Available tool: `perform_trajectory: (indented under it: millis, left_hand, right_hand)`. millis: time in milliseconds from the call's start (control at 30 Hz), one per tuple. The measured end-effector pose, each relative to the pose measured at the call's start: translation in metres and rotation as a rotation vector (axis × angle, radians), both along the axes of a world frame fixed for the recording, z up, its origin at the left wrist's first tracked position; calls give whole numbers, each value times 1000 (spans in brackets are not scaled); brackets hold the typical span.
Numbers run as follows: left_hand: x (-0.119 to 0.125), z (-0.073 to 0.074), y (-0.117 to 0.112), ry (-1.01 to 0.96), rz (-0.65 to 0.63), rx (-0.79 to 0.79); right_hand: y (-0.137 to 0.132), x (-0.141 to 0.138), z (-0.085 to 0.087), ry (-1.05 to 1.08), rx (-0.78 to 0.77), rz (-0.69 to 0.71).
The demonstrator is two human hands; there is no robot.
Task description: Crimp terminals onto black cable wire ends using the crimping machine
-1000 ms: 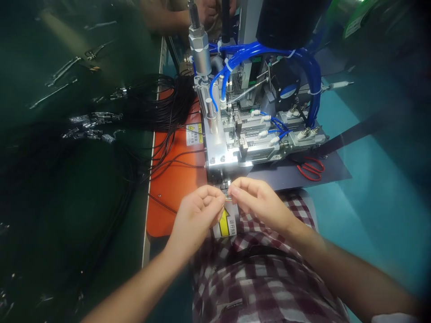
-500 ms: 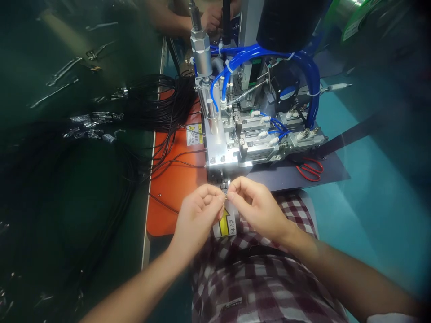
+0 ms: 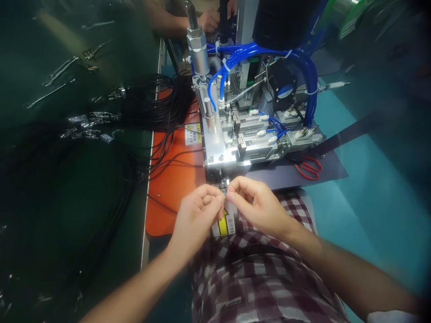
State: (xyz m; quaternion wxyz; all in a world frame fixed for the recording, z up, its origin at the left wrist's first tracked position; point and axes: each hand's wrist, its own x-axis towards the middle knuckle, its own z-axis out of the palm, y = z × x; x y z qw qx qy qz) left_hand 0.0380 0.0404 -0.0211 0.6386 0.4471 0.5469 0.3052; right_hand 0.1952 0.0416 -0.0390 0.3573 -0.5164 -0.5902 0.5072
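Observation:
My left hand is closed in a pinch, and a thin black cable runs from the left in behind it. Facing it, my right hand is pinched too, thumb against forefinger. A tiny gold-coloured piece shows between the two sets of fingertips; most of it is hidden. Both hands are just in front of a metal machine with blue air hoses. Under the fingers is a white label with a yellow arrow.
Bundles of black cables with shiny metallic ends cross the orange plate and the dark surface at left. Red-handled scissors lie right of the machine. A green-rimmed spool is at upper right. Another person's hand shows behind.
The view has shifted slightly, so the machine sits a little further left. Both hands keep nearly the same pinched pose, fingertips almost touching.

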Motion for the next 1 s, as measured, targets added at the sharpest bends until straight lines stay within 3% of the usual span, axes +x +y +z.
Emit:
perform_trajectory:
  millis: [233,400,500,633,733,867,1000]
  left_hand:
    - [-2,-1,2,6,8,-46]
    - [-2,1,2,25,5,-45]
    - [-1,2,3,29,-6,-35]
    - [-1,3,5,14,-26,-56]
    - [-1,2,8,20,-62,-63]
    - [0,1,10,148,-76,96]
    - [-4,-6,14,436,-202,548]
  right_hand:
    - [3,1,-3,147,-129,35]
    - [7,4,3,-171,73,89]
    - [9,6,4,-239,182,148]
    - [11,7,-2,-120,257,209]
    - [12,6,-9,67,180,149]
    - [12,8,-16,217,29,41]
    - [13,16,-24,226,-39,-40]
